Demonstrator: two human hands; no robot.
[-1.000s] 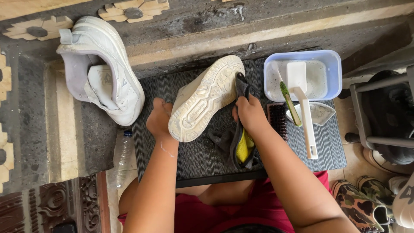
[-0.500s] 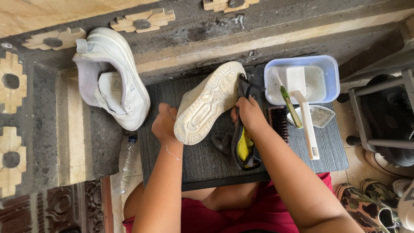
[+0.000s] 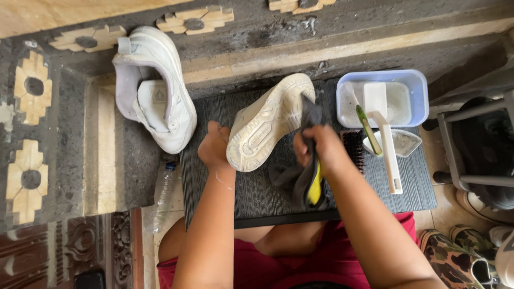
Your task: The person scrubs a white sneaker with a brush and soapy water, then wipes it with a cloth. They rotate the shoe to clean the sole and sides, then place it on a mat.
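Observation:
My left hand [image 3: 213,148] grips the heel end of a white sneaker [image 3: 267,120] held sole-up over a dark ribbed mat [image 3: 257,192]. A dark grey cloth with a yellow edge [image 3: 305,176] is bunched in my right hand [image 3: 316,147], pressed against the sneaker's right side near the toe. A second white sneaker [image 3: 152,88] lies on its side on the stone step to the left, its opening facing me.
A blue-rimmed tub [image 3: 417,88] of soapy water holds a white long-handled brush [image 3: 388,144] and a green-handled brush [image 3: 368,128]. A dark bristle brush [image 3: 352,147] and a small clear dish [image 3: 404,142] lie on the mat. A plastic bottle [image 3: 160,192] lies left; shoes at lower right.
My right hand with the cloth has slid down along the sneaker's side. The view has shifted a little, so everything sits further right in the frame.

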